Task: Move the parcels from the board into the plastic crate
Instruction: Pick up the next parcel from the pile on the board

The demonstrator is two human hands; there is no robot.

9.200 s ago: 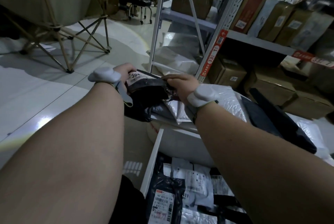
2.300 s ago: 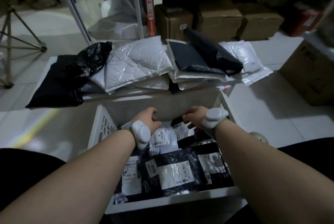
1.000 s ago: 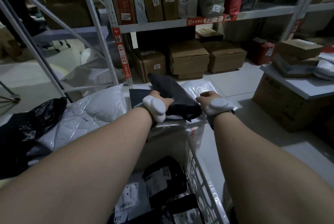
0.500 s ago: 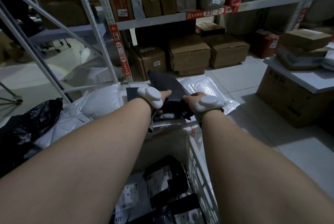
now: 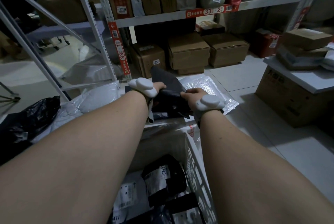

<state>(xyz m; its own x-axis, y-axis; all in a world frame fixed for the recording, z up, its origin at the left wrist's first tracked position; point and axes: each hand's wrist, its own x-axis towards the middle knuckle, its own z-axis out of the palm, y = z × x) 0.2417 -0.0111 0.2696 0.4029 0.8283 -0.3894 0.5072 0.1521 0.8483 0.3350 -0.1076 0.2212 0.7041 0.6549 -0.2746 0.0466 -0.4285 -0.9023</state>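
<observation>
Before dim shelving, left hand (image 5: 159, 86) and right hand (image 5: 194, 93) apparently both grip the dark parcel (image 5: 170, 86).

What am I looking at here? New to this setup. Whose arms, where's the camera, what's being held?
There is no robot: a person works with bare hands, and one wide-angle camera on their head looks forward and down, so both forearms fill the view. The white pods are devices strapped at the wrists. The left hand and the right hand each have a grip on a dark parcel lying on the pile of parcels ahead, beside a white bubble mailer. Nearest the camera is the white plastic crate, already holding labelled parcels. A black bag lies at far left. Behind stand shelves of numbered packages and cardboard boxes.
</observation>
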